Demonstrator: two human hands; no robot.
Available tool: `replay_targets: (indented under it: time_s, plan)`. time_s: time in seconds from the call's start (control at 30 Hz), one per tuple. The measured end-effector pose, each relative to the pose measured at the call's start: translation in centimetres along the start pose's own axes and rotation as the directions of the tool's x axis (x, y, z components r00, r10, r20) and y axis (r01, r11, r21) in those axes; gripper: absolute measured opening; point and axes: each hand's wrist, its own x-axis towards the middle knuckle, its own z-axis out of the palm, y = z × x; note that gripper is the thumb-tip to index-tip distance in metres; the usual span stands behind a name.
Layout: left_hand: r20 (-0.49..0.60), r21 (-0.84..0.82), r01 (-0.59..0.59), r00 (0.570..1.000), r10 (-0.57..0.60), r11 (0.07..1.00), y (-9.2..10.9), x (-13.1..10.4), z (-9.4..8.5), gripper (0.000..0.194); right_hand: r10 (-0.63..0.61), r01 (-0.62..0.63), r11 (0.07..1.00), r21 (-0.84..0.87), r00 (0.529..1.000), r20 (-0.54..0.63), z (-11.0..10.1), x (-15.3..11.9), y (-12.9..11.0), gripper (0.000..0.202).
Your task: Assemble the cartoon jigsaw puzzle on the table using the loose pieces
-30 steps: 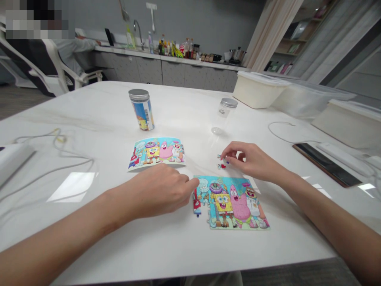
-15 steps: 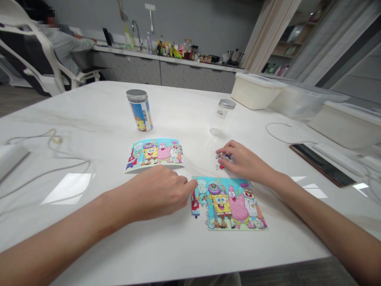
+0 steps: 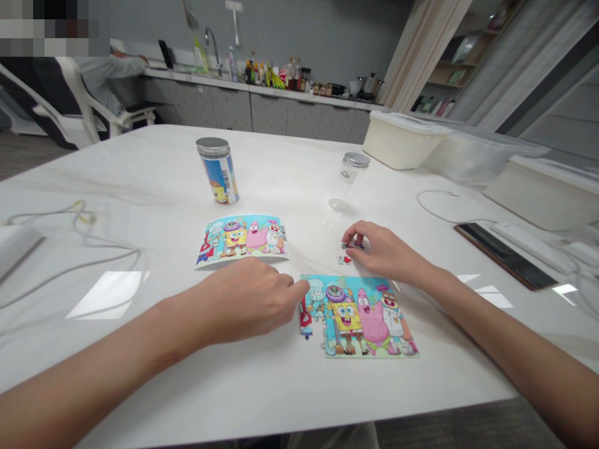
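Observation:
A cartoon jigsaw puzzle lies on the white table, with a gap at its lower left. My left hand is closed, its fingertips at the puzzle's upper left edge; whether anything is under them is hidden. Beyond the puzzle, my right hand pinches a small puzzle piece between thumb and fingers. Just below that hand lies a loose piece, red and white. The curved picture sheet with the same cartoon rests behind my left hand.
A jar with a cartoon label and a clear jar stand farther back. Storage boxes and a phone are at right. Cables lie at left. A person's sleeve shows beyond the table.
The fingers of my right hand have drawn in and lifted a small piece into a tilt. My left hand stays at the puzzle's edge. The view has shifted slightly.

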Motion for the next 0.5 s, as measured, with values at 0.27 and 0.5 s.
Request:
replay_targets:
  time_s: [0.27,0.5]
  plan:
    - [-0.006,0.003,0.002,1.000,-0.002,1.000,0.0,0.0,0.1,0.015,0.056,-0.070,0.983,0.169,0.995,0.084,-0.2,0.1,0.1,0.016]
    - [0.026,-0.014,0.000,1.000,0.001,1.000,0.0,-0.1,0.0,0.015,0.126,-0.211,0.847,0.488,0.971,0.201,-0.8,0.0,-1.5,0.021]
